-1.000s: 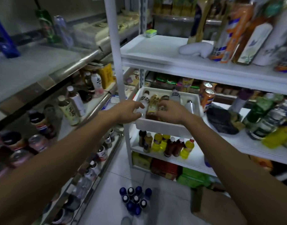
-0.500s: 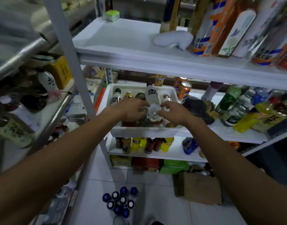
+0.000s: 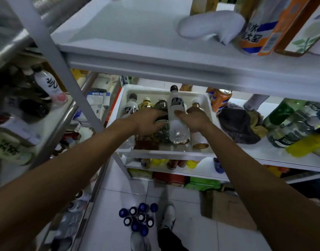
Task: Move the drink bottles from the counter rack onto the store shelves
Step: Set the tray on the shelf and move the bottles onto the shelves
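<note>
Bottles (image 3: 177,113) in tray (image 3: 209,102) on shelf (image 3: 260,153)

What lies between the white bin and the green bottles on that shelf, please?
A dark cloth heap lies there, with an orange can behind it; the head view shows this.

A white glove-like cloth (image 3: 210,26) lies crumpled at the top of the view. Lower down, a dark purple cloth (image 3: 235,124) sits bunched, with a tan rag (image 3: 257,124) touching its right side and an orange can (image 3: 221,100) standing just behind its left edge. On the white tiled floor (image 3: 191,232) rests a brown cardboard box (image 3: 228,207), with green packs (image 3: 202,183) and a red pack (image 3: 169,178) lined up behind it and a white shoe (image 3: 168,216) to its left.
</note>
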The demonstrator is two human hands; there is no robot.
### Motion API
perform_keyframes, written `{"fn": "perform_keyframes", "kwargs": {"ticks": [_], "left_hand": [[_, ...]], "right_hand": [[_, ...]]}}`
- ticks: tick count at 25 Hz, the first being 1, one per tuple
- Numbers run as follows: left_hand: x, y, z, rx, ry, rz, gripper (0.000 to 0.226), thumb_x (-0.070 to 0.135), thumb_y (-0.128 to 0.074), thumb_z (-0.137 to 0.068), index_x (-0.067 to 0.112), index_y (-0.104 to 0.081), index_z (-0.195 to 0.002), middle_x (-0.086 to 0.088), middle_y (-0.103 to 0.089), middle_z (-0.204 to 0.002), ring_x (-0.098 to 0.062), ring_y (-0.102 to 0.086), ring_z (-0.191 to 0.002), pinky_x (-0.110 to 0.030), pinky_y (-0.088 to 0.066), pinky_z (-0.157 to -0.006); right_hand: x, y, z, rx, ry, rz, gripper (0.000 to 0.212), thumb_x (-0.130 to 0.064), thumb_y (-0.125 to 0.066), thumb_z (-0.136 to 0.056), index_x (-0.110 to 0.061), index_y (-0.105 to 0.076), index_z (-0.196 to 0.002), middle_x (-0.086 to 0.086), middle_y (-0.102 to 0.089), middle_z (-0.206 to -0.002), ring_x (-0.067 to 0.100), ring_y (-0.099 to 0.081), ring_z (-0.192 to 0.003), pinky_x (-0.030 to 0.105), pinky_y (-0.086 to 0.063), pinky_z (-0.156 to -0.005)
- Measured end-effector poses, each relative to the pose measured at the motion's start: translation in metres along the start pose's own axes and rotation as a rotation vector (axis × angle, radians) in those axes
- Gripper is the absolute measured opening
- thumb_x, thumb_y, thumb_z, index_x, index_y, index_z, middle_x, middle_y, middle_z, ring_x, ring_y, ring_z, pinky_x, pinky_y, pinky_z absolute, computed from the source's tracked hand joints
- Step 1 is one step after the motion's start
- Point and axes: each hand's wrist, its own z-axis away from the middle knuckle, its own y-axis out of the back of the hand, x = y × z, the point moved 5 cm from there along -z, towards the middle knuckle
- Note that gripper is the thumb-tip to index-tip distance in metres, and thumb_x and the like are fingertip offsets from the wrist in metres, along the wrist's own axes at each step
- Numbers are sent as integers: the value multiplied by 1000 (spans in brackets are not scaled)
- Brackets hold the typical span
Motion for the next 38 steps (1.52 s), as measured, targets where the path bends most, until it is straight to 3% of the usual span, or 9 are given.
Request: {"fn": "perform_keyframes", "kwargs": {"ticks": [3,8,13,16,21,26,28,31,38], "left_hand": [[-11,-10,-6,-7,16,14,41,26,-50,-96,15,-53,-135,-14,-64,-123,-28,-59,-106,-33,-47,-87],[-23,-13,-7,47,57,78,42,25,-49,-97,14,-51,-138,-13,-58,-133,-26,-55,-120,-33,-43,-96],[-22,-9,-3,59,38,95,41,24,-49,-98,11,-52,-136,-11,-56,-137,-25,-53,-123,-28,-39,-94],[-21,-6,6,76,59,156,41,27,-48,-99,10,-53,-135,-9,-54,-140,-22,-51,-127,-28,-37,-97],[-11,-1,27,144,114,486,28,25,-51,-98,15,-64,-121,-6,-67,-118,-17,-62,-104,-33,-50,-90],[-11,-1,62,214,233,835,29,27,-61,-93,11,-52,-115,-12,-64,-103,-22,-66,-87,-36,-55,-81],[-9,-2,79,196,260,878,37,28,-67,-90,12,-47,-117,-7,-64,-97,-18,-67,-80,-32,-57,-71],[-12,0,108,234,306,911,52,30,-74,-83,11,-42,-119,-7,-65,-96,-22,-69,-83,-39,-60,-72],[-29,24,180,384,341,773,66,36,-77,-79,15,-38,-130,-5,-64,-105,-17,-69,-88,-34,-60,-73]], "right_hand": [[-1,-3,-15,-24,-35,-21,58,-64,-62,-84,-9,-64,-104,5,-63,-88,17,-62,-72,31,-53,-60],[-2,-2,-18,-112,-81,-350,29,-36,-78,-81,-16,-58,-84,2,-66,-85,14,-65,-71,19,-49,-39],[6,-4,-2,-125,-152,-407,41,-32,-81,-78,-7,-65,-106,6,-70,-90,17,-68,-71,24,-52,-49],[8,-7,11,-118,-149,-428,31,-30,-80,-79,-10,-66,-97,5,-70,-86,16,-67,-68,22,-51,-49],[-8,-15,38,-129,-66,-513,29,-24,-81,-79,-8,-68,-100,5,-72,-91,13,-70,-71,22,-53,-47],[-29,-29,68,-64,-9,-590,36,-25,-82,-78,-8,-65,-105,5,-71,-97,15,-69,-78,23,-53,-48],[-40,-35,79,-61,32,-600,32,-25,-83,-77,-10,-66,-100,5,-71,-97,16,-70,-78,23,-53,-49],[-62,-47,96,-72,109,-613,21,-22,-83,-76,-16,-67,-87,2,-72,-89,14,-71,-70,25,-54,-51],[-113,-79,120,-299,262,-544,30,-22,-82,-77,-12,-68,-101,-4,-75,-84,7,-72,-64,22,-54,-49]]}}
